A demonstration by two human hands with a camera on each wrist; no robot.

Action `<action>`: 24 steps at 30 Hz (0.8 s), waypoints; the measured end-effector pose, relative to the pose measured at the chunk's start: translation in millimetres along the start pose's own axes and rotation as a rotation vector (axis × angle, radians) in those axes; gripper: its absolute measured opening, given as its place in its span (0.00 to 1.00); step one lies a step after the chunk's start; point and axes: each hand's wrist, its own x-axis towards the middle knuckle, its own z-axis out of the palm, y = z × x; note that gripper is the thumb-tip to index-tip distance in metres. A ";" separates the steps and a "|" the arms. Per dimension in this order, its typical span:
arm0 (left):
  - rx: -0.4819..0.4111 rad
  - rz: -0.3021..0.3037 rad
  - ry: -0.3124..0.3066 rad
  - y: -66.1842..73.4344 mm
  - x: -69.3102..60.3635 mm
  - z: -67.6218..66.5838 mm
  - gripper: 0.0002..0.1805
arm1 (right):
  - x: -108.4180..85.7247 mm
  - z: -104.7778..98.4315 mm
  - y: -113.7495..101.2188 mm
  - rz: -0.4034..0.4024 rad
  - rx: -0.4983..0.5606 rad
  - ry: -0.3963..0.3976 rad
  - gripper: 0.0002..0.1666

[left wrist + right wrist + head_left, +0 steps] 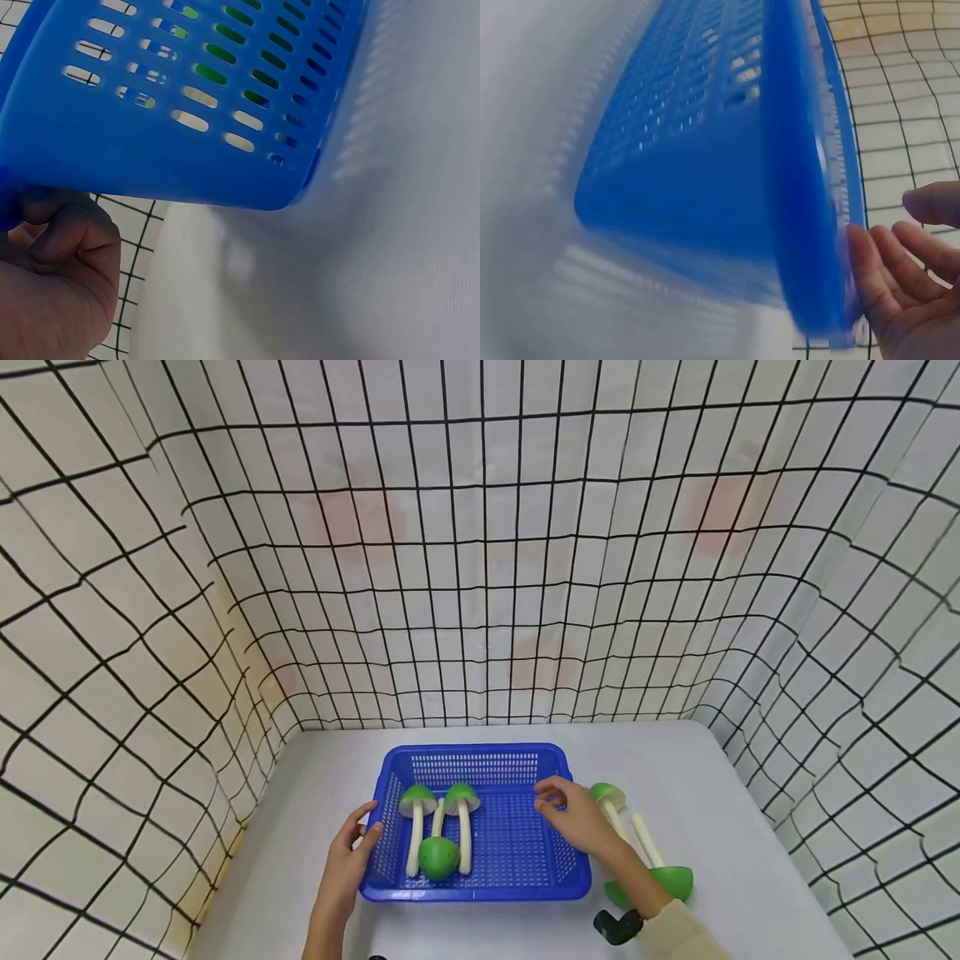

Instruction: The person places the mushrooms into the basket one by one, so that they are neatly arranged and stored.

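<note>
- A blue plastic mesh basket, rectangular and open-topped, sits upright on a white table, a little below the centre of the head view.
- Three green-capped mushrooms lie side by side in the basket's left half. The left mushroom and the right mushroom have their caps toward the far side and pale stems toward the near side; the middle mushroom lies the other way, cap nearest the viewer.
- The left hand is at the basket's left rim, thumb and fingers bent and touching it; whether its grip is closed around the rim cannot be told.
- The right hand is over the basket's right rim, fingers loosely bent and parted, its grip holding nothing.
- Right of the basket, more green-capped mushrooms lie on the table: a far mushroom, partly behind the right hand and forearm; a near mushroom, its stem pointing away; and another green cap, mostly hidden by the forearm.
- A black object is beside the right wrist, next to a beige sleeve.
- Black grid netting hangs around the table, in front of pale walls with faint reddish patches.
</note>
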 end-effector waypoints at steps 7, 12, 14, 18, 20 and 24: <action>-0.004 0.016 0.003 0.7 4.3 1.5 0.21 | -5.3 -24.0 8.9 0.054 0.047 0.095 0.14; 0.111 0.018 0.055 0.5 -0.1 -3.6 0.20 | -12.0 -37.0 14.8 0.055 0.004 0.116 0.15; 0.146 0.026 0.077 0.6 -0.8 -4.3 0.19 | -14.1 -43.0 18.6 0.037 -0.008 0.121 0.14; 0.098 0.030 0.084 -1.0 0.4 -2.6 0.19 | -18.0 -57.7 28.8 0.004 -0.020 0.126 0.14; 0.055 0.027 0.073 -2.0 0.6 -0.7 0.19 | -20.7 -64.8 33.9 0.004 -0.021 0.130 0.14; 0.025 0.024 0.069 -2.4 -0.2 2.6 0.19 | -25.2 -76.1 42.4 0.008 -0.042 0.151 0.14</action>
